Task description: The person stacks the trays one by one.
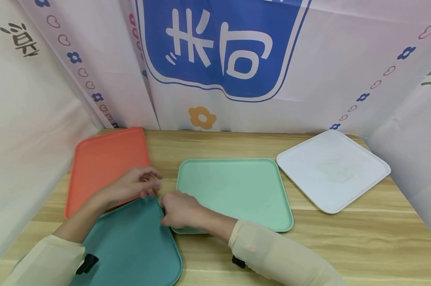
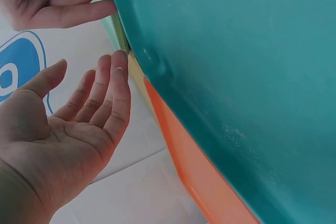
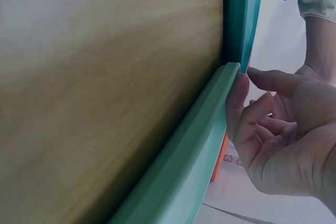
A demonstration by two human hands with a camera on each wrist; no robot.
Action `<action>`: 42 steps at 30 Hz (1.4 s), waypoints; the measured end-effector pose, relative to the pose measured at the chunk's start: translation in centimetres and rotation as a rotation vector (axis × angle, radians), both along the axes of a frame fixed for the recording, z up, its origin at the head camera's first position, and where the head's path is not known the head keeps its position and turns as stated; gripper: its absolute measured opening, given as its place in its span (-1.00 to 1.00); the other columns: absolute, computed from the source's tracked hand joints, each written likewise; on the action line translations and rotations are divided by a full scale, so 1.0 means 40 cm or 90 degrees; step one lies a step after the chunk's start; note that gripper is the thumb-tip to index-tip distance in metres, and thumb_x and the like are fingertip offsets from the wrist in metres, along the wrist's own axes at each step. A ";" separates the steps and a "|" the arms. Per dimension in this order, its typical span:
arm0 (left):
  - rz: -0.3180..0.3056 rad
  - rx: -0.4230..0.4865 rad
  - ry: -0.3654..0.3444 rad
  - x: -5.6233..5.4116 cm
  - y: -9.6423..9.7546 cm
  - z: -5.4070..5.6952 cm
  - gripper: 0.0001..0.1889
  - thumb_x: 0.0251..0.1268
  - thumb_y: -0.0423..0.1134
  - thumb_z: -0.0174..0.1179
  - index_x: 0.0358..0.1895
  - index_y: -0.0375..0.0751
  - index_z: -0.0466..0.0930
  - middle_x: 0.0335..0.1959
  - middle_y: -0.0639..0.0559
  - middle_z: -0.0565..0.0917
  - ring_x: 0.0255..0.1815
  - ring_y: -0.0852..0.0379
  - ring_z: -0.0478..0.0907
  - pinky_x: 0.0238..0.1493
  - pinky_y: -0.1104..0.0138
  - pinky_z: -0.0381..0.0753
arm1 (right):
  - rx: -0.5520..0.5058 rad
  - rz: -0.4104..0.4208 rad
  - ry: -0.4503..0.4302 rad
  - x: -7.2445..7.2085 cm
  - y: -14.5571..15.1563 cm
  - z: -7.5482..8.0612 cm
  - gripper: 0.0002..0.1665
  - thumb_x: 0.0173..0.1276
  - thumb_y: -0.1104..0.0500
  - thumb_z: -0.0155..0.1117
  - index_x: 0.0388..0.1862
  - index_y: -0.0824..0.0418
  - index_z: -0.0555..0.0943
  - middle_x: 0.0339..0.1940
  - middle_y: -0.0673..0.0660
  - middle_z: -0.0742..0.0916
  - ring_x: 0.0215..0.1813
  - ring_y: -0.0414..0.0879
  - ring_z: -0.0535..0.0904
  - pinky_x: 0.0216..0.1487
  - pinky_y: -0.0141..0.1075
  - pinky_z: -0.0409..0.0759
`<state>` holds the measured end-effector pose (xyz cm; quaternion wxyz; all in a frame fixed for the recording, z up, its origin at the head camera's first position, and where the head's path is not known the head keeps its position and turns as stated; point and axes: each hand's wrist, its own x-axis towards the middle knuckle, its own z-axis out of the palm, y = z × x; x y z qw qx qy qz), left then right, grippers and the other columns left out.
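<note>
A dark teal tray (image 1: 133, 242) lies at the front left, its far edge overlapping the orange tray (image 1: 110, 165). At its right rim, near the far corner, my right hand (image 1: 181, 208) pinches the edge between thumb and curled finger, as the right wrist view shows. That hand also lies over the left edge of the mint green tray (image 1: 233, 190). My left hand (image 1: 138, 182) is by the teal tray's far corner with loosely bent fingers; in the left wrist view its palm (image 2: 68, 140) holds nothing.
A white tray (image 1: 333, 171) lies turned at the back right, close beside the mint tray's corner. All the trays are on a wood-grain table (image 1: 308, 246). Printed cloth (image 1: 237, 115) hangs along the back, with white cloth (image 1: 33, 119) along the left side.
</note>
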<state>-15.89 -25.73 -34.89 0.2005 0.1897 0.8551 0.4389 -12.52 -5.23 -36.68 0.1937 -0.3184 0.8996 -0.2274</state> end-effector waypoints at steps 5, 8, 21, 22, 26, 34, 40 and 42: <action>0.011 -0.010 -0.012 0.003 -0.003 0.000 -0.56 0.60 -0.25 0.14 0.29 -0.58 0.40 -0.24 -0.19 0.72 -0.29 -0.12 0.69 -0.29 0.16 0.73 | 0.039 -0.018 0.031 -0.001 -0.018 -0.006 -0.55 0.25 0.24 0.44 -0.66 0.05 0.36 -0.71 -0.07 0.34 -0.62 -0.21 0.26 -0.68 -0.39 0.27; 0.017 -0.014 -0.021 0.005 -0.004 -0.001 -0.54 0.61 -0.24 0.14 0.30 -0.57 0.40 -0.22 -0.19 0.72 -0.26 -0.12 0.69 -0.28 0.16 0.73 | 0.059 -0.028 0.044 0.000 -0.026 -0.011 -0.67 0.26 0.23 0.44 -0.56 0.06 0.46 -0.67 -0.06 0.43 -0.59 -0.19 0.34 -0.66 -0.36 0.37; 0.019 -0.012 -0.018 0.005 -0.003 -0.004 -0.55 0.60 -0.26 0.14 0.28 -0.60 0.40 -0.22 -0.21 0.72 -0.26 -0.13 0.70 -0.29 0.18 0.74 | 0.095 -0.047 0.048 0.000 -0.049 -0.017 -0.74 0.29 0.21 0.44 -0.48 0.06 0.51 -0.64 -0.05 0.46 -0.61 -0.19 0.37 -0.70 -0.37 0.38; 0.020 -0.011 -0.017 0.005 -0.003 -0.004 -0.55 0.60 -0.26 0.14 0.28 -0.61 0.40 -0.22 -0.22 0.72 -0.26 -0.13 0.70 -0.29 0.18 0.74 | 0.093 -0.047 0.047 0.000 -0.049 -0.016 -0.73 0.29 0.22 0.44 -0.50 0.06 0.51 -0.65 -0.04 0.46 -0.61 -0.19 0.36 -0.70 -0.37 0.37; 0.020 -0.017 -0.009 0.005 -0.006 -0.004 -0.56 0.60 -0.26 0.14 0.27 -0.62 0.40 -0.24 -0.21 0.73 -0.30 -0.11 0.69 -0.30 0.18 0.74 | 0.079 -0.045 0.042 0.001 -0.049 -0.016 -0.66 0.28 0.25 0.42 -0.58 0.06 0.46 -0.68 -0.05 0.41 -0.64 -0.19 0.32 -0.72 -0.39 0.32; 0.025 -0.018 -0.008 0.004 -0.015 -0.003 -0.55 0.60 -0.24 0.14 0.27 -0.61 0.41 -0.25 -0.20 0.72 -0.34 -0.09 0.68 -0.31 0.19 0.73 | 0.033 -0.050 0.008 -0.005 -0.044 -0.014 -0.53 0.25 0.30 0.40 -0.68 0.07 0.32 -0.75 -0.06 0.30 -0.67 -0.22 0.19 -0.72 -0.42 0.20; 0.050 -0.033 0.011 0.011 -0.031 0.003 -0.58 0.62 -0.23 0.12 0.28 -0.56 0.44 -0.23 -0.16 0.72 -0.34 -0.03 0.67 -0.27 0.21 0.72 | -0.019 -0.051 -0.028 -0.011 -0.035 -0.010 -0.45 0.22 0.32 0.37 -0.78 0.06 0.25 -0.82 -0.10 0.21 -0.71 -0.26 0.12 -0.72 -0.45 0.14; 0.057 -0.043 0.034 0.014 -0.036 0.008 -0.61 0.63 -0.23 0.10 0.25 -0.53 0.49 -0.21 -0.15 0.72 -0.33 -0.02 0.68 -0.27 0.21 0.72 | -0.036 -0.049 -0.038 -0.012 -0.033 -0.008 -0.43 0.23 0.32 0.35 -0.81 0.05 0.24 -0.84 -0.11 0.20 -0.74 -0.27 0.11 -0.73 -0.46 0.12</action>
